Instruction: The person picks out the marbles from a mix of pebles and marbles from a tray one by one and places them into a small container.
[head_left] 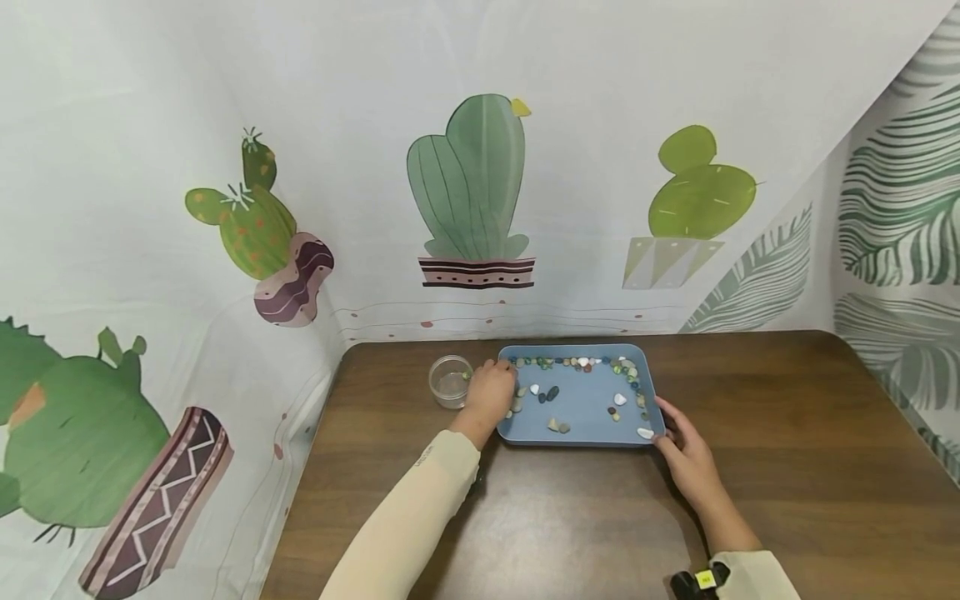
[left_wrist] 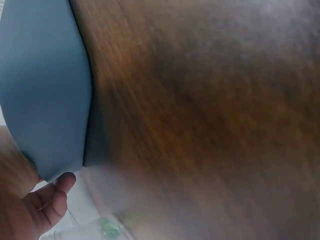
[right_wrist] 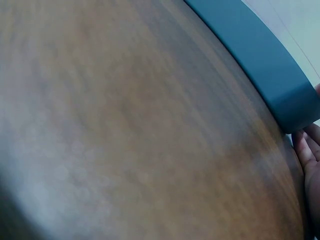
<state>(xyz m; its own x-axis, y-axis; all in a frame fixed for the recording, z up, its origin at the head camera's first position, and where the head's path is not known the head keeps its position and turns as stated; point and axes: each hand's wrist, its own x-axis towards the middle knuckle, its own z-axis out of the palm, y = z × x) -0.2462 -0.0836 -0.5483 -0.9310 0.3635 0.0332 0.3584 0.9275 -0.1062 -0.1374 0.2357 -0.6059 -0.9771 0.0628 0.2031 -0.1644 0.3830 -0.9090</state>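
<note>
A shallow blue tray (head_left: 581, 408) lies on the table, with pebbles and glass beads (head_left: 543, 362) along its edges and a few stones (head_left: 552, 392) on its floor. My left hand (head_left: 492, 393) grips the tray's left edge. Curled fingers (left_wrist: 61, 182) show at the tray's corner in the left wrist view. At the tray's right front corner, my right hand (head_left: 688, 457) holds the edge between thumb and fingers. The right wrist view shows the tray's outer wall (right_wrist: 260, 60) and part of that hand (right_wrist: 311, 160). Both hands partly hide the rim.
Just left of my left hand stands a round clear bowl (head_left: 447, 403) with something small and green inside. The brown wooden table (head_left: 570, 517) meets a white cloth backdrop (head_left: 585, 167) printed with cacti. A black wrist strap (head_left: 693, 583) is on the right wrist.
</note>
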